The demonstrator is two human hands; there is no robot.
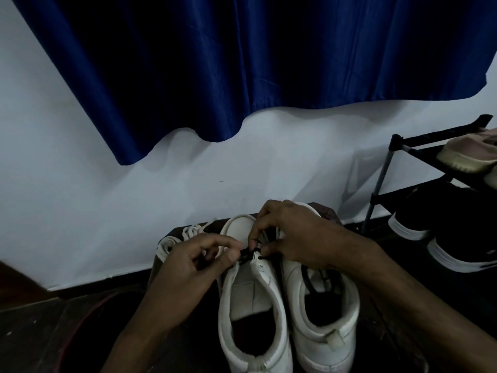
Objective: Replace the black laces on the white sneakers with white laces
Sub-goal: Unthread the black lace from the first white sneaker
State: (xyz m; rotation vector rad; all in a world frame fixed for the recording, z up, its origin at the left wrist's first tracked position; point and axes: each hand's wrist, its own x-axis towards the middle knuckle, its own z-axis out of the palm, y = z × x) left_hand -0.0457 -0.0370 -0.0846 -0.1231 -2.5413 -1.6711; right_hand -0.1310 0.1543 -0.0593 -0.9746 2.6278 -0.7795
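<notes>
Two white sneakers stand side by side on a dark surface, heels toward me. Over the left sneaker [252, 300] my left hand [188, 267] pinches a short piece of black lace [246, 254] at the eyelets. My right hand [293, 235] curls over the same spot and pinches the lace from the right side. The right sneaker [322, 313] has black lace lying loose inside its opening. White laces [183, 235] lie coiled just left of the sneakers' toes, partly hidden behind my left hand.
A black shoe rack [419, 181] stands at the right with a pinkish shoe [468, 154] on top and black shoes with white soles [441, 235] below. A blue curtain [242, 63] hangs over the white wall behind. Dark floor lies at the lower left.
</notes>
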